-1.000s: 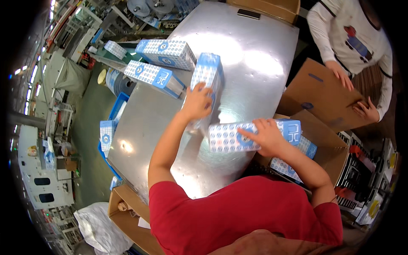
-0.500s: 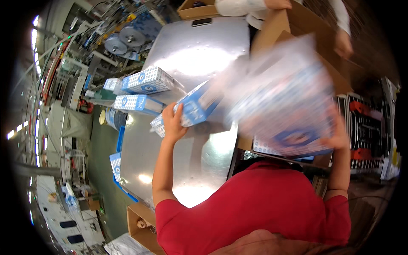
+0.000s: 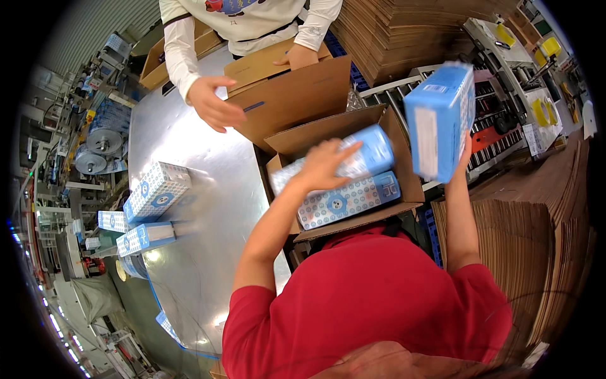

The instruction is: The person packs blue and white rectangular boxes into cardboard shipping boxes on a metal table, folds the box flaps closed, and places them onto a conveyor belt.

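My left hand (image 3: 323, 167) lies across the top of a blue-and-white pack (image 3: 372, 150), fingers curled over it, inside an open cardboard box (image 3: 410, 170). Beside it, nearer my body, a second patterned pack (image 3: 344, 201) rests in the same box. To the right, my right hand (image 3: 464, 161) grips another blue-and-white pack (image 3: 442, 120) by its lower end. That pack is upright, raised beside the box's right wall and slightly blurred. My right fingers are mostly hidden behind it.
More packs (image 3: 158, 189) stand on the shiny metal table (image 3: 214, 246) at left. Across from me, a person's hands (image 3: 214, 104) are at another cardboard box (image 3: 297, 95). Stacked flat cardboard (image 3: 511, 246) stands at right, near a roller conveyor (image 3: 404, 85).
My view has swung right. My left hand has carried its pack from the table into the box. The right-hand pack, blurred before, is now upright at right. The other person's hand has moved.
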The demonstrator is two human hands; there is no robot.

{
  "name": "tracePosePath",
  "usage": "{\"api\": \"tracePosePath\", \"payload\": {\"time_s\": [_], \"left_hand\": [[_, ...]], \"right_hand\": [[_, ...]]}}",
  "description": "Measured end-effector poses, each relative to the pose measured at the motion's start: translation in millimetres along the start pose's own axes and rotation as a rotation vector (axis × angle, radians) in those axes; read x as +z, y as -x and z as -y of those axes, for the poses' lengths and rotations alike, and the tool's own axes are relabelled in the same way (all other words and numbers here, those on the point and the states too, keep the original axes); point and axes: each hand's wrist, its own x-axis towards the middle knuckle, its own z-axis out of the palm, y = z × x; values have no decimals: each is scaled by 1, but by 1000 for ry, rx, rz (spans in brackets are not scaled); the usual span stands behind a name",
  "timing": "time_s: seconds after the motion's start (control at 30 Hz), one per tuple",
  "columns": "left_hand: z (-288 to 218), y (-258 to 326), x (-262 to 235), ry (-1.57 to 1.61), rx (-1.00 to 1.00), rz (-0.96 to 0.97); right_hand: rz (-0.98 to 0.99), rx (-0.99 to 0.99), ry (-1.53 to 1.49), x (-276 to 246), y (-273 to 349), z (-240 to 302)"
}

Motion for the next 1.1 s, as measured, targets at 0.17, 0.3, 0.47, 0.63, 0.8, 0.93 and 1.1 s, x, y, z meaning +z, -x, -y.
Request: {"api": "tracePosePath", "payload": {"time_s": [0.17,0.3,0.47,0.63,0.8,0.93,1.1], "left_hand": [[51,32,129,148,-371,215],[37,39,134,-83,-100,5],[35,48,117,-85,-49,147],[53,79,84,-156,-499,-195],[66,96,92,-114,-461,-308],[40,118,115,0,-153,98],[7,105,92,-115,-170,156]], "right_hand": [[367,-19,331,43,37,0],[1145,-736,1293,135,33,-41],[1254,-520,2165,64,-16,-150],[1116,-272,2139,38,-4,-191],[1167,-388,2178,41,-31,-192],[1247,-339,2049,69,-29,-203],[1264,-291,2156,91,-30,-221]]}}
